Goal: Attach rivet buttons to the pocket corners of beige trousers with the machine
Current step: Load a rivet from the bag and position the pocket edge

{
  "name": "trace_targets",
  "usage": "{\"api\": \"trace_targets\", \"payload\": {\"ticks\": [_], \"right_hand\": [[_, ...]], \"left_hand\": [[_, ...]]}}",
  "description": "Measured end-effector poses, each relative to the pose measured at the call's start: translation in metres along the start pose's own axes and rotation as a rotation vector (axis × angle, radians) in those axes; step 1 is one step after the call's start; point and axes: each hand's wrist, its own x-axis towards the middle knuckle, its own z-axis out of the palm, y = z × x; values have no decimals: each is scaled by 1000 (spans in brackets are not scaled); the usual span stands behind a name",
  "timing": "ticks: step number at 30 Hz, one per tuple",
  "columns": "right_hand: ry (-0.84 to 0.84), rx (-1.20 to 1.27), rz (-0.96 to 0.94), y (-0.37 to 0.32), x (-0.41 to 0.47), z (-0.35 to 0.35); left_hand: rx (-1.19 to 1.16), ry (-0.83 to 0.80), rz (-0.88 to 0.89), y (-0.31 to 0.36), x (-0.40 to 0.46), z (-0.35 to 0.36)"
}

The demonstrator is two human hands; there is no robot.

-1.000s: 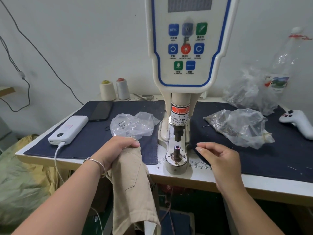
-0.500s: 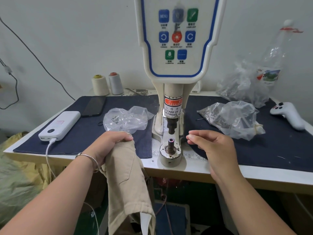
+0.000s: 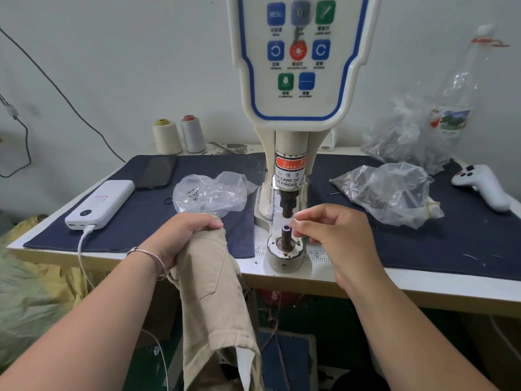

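The cream rivet machine point(image 3: 290, 153) stands at the table's middle, its dark upper punch point(image 3: 287, 204) above the lower die post point(image 3: 286, 230). My left hand point(image 3: 186, 235) grips a bunched corner of the beige trousers point(image 3: 214, 292) at the table's front edge, left of the die; the rest of the cloth hangs below the table. My right hand point(image 3: 332, 232) is just right of the die. Its thumb and forefinger pinch a small silvery rivet button point(image 3: 293, 220) close to the die's top.
Clear plastic bags lie left point(image 3: 208, 193) and right point(image 3: 389, 193) of the machine, a third point(image 3: 403, 139) at the back. Power bank point(image 3: 101, 203), phone point(image 3: 156, 172), two thread spools point(image 3: 180, 135) and a white controller point(image 3: 482, 184) sit around the dark denim mat point(image 3: 141, 221).
My right hand has moved left and forward to the lower die, fingers pinched together. My left hand keeps its hold on the trousers. The camera has tilted down a little.
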Motion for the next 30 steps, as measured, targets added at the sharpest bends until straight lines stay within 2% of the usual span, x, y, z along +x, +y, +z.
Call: {"api": "trace_targets", "payload": {"ticks": [6,14,23,30], "right_hand": [[-6,50,64,-6,-1,5],[-70,282,274,-5,0,4],[-43,493,509,-7,-1,3],[-9,471,498,-9,0,6]], "left_hand": [[-7,-2,11,1,-1,0],[-6,4,19,0,0,0],[-9,14,18,0,1,-1],[-14,7,23,-2,3,-1]]}}
